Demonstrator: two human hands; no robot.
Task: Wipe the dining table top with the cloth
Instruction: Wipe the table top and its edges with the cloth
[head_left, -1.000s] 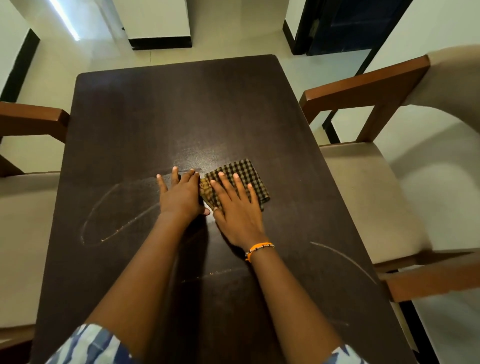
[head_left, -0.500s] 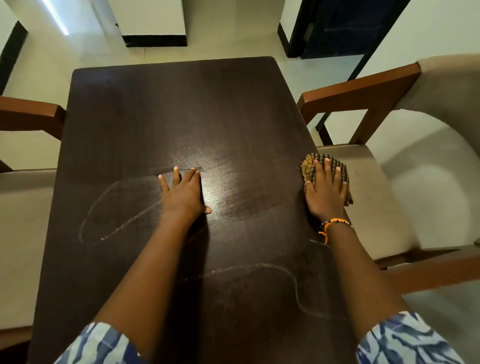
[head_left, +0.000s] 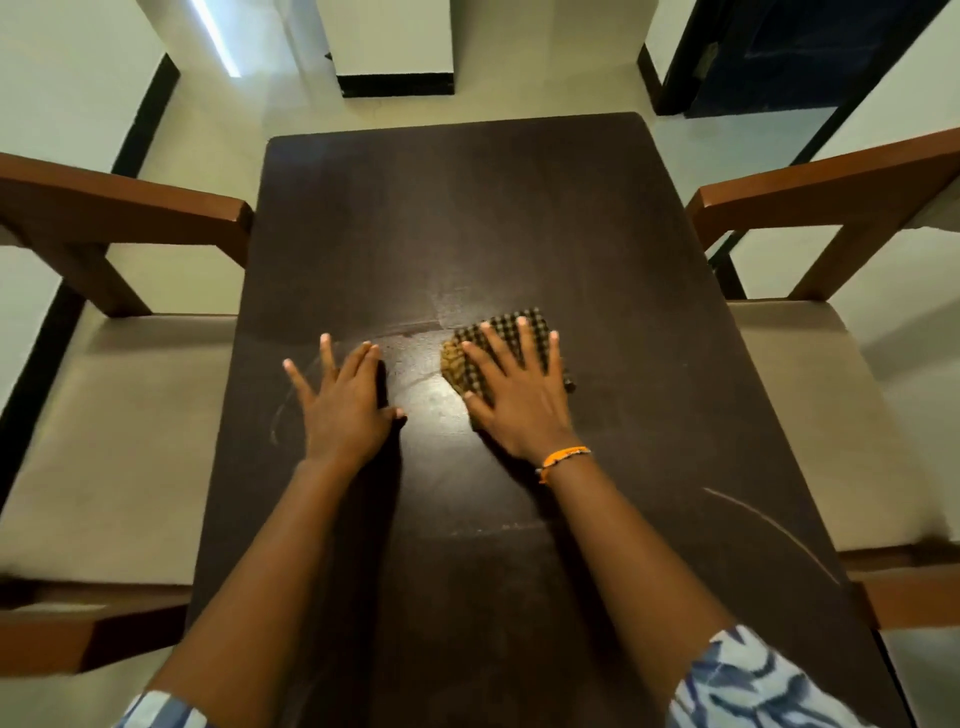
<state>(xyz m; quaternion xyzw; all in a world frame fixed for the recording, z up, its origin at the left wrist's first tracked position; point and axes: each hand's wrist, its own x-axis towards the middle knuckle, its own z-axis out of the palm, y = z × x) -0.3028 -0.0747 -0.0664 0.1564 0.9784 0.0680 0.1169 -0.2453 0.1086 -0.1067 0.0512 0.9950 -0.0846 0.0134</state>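
Head view. Cloth (head_left: 506, 340), checked and folded, lying on the dark desk (head_left: 519, 208) near its middle, toward 1 o'clock. Right hand (head_left: 519, 395) pressing flat on it, fingers straight and spread, gripping nothing. Left hand (head_left: 345, 405) at 9 o'clock of the cloth, released, palm down on bare wood. Pale smear lines (head_left: 769, 525) showing at 4 and 9 o'clock, the far half dull: wiping seemingly midway, much left to cover.
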